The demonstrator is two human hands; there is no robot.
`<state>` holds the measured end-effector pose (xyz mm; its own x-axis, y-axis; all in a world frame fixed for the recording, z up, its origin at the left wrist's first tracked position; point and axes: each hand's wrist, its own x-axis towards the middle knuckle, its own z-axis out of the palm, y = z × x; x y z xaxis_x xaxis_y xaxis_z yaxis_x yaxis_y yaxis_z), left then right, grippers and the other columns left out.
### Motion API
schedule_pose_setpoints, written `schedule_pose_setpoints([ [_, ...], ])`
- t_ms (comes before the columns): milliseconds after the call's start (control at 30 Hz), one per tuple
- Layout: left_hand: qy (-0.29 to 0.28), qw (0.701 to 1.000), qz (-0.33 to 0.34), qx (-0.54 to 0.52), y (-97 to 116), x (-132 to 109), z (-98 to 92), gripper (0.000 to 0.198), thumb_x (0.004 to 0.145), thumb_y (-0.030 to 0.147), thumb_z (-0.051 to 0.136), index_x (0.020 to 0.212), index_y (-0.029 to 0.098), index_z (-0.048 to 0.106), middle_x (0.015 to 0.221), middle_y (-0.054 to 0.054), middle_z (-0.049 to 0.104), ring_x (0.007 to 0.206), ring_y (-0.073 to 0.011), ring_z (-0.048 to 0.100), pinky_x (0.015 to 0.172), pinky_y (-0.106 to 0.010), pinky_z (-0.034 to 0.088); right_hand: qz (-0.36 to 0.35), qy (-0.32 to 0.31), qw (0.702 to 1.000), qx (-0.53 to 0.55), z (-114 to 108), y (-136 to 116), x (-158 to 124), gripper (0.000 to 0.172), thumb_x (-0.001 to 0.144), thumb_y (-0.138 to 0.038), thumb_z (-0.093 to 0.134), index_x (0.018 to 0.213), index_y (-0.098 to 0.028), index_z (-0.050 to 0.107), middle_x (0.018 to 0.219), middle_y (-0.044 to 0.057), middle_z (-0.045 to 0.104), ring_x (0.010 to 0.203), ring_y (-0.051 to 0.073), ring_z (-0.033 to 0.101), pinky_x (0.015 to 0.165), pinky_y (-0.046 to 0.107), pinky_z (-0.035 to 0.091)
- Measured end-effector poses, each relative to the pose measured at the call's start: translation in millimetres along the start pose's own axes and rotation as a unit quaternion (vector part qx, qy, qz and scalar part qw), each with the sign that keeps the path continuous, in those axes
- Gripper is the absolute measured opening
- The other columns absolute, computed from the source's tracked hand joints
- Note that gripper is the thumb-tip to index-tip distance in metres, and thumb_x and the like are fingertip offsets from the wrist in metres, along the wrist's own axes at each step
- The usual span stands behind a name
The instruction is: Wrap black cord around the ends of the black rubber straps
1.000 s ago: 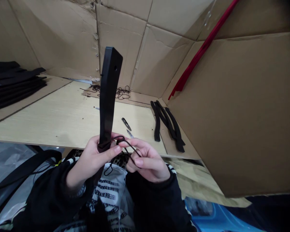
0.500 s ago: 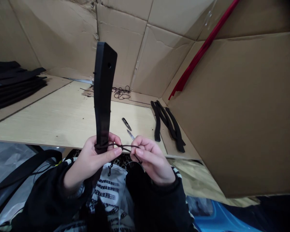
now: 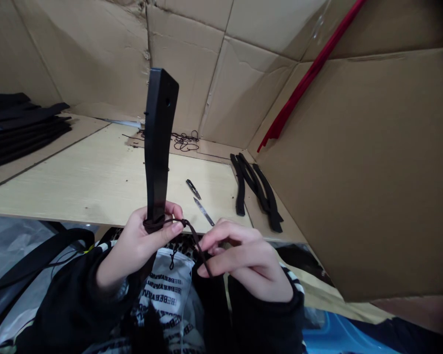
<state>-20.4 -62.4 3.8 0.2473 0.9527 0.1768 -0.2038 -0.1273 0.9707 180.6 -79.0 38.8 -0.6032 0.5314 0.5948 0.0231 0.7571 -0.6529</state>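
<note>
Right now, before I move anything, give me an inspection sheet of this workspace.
Surface: pale wooden board with scattered specks.
Job's things: upright black bar with a hole near its top; dark cord looped around its lower end.
Clutter: thread snips, narrow metal blade, black strips, stacked black strips, tangled cord.
Hands: left hand grips the bar; right hand has its fingers on the cord.
Cables: nothing seen.
Surroundings: cardboard walls, red strip, blue container.

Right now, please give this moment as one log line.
left hand: grips black bar | right hand: holds dark cord | cord: looped round bar
</note>
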Motion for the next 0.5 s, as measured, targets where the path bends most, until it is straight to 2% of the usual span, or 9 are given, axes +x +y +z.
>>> schedule_pose_setpoints([
  [100,-0.018,1.000,0.001,-0.002,0,-1,-0.5,0.013,0.077,0.029,0.068,0.082,0.019,0.060,0.057,0.008,0.046,0.045,-0.0025,0.037,0.043,-0.014,0.031,-0.004,0.012,1.000,-0.004,5,2,1,0.026,0.086,-0.003,0.049,0.093,-0.014,0.071,0.089,0.008,0.068,0.081,0.012,0.064,0.072,0.022,0.053],
  [167,-0.035,0.999,-0.001,-0.012,-1,-1,-1.1,0.015,0.077,0.030,0.068,0.082,0.019,0.060,0.057,0.007,0.047,0.049,-0.0039,0.041,0.047,-0.014,0.034,-0.015,0.031,0.999,-0.028,14,6,3,0.024,0.086,-0.004,0.051,0.098,-0.014,0.069,0.082,0.006,0.068,0.074,0.010,0.064,0.069,0.020,0.052],
  [267,-0.049,0.999,-0.004,-0.023,-2,-2,-2.2,0.017,0.075,0.032,0.070,0.082,0.019,0.061,0.059,0.005,0.049,0.053,-0.0059,0.044,0.049,-0.015,0.036,-0.022,0.105,0.990,-0.087,29,12,6,0.019,0.081,-0.005,0.060,0.095,-0.014,0.068,0.072,0.003,0.066,0.062,0.008,0.060,0.060,0.019,0.049],
  [333,-0.049,0.998,-0.010,-0.023,-3,-2,-2.4,0.018,0.074,0.032,0.071,0.081,0.018,0.062,0.062,0.004,0.051,0.056,-0.0075,0.048,0.052,-0.016,0.039,-0.006,0.175,0.978,-0.110,36,15,7,0.016,0.075,-0.005,0.066,0.088,-0.015,0.066,0.069,0.001,0.062,0.058,0.007,0.054,0.055,0.019,0.046],
  [400,-0.042,0.999,-0.016,-0.020,-4,-2,-2.0,0.018,0.073,0.032,0.071,0.080,0.018,0.062,0.064,0.002,0.054,0.059,-0.0097,0.052,0.055,-0.018,0.041,0.019,0.217,0.968,-0.126,38,17,8,0.018,0.070,-0.006,0.071,0.082,-0.016,0.062,0.068,-0.001,0.058,0.058,0.008,0.051,0.054,0.019,0.044],
  [500,-0.024,1.000,-0.014,-0.015,-2,-2,-0.5,0.019,0.071,0.032,0.073,0.076,0.018,0.062,0.063,0.002,0.055,0.059,-0.0107,0.052,0.054,-0.019,0.042,0.029,0.213,0.965,-0.147,36,17,8,0.018,0.069,-0.010,0.073,0.082,-0.017,0.063,0.073,0.001,0.058,0.062,0.009,0.052,0.056,0.021,0.046],
])
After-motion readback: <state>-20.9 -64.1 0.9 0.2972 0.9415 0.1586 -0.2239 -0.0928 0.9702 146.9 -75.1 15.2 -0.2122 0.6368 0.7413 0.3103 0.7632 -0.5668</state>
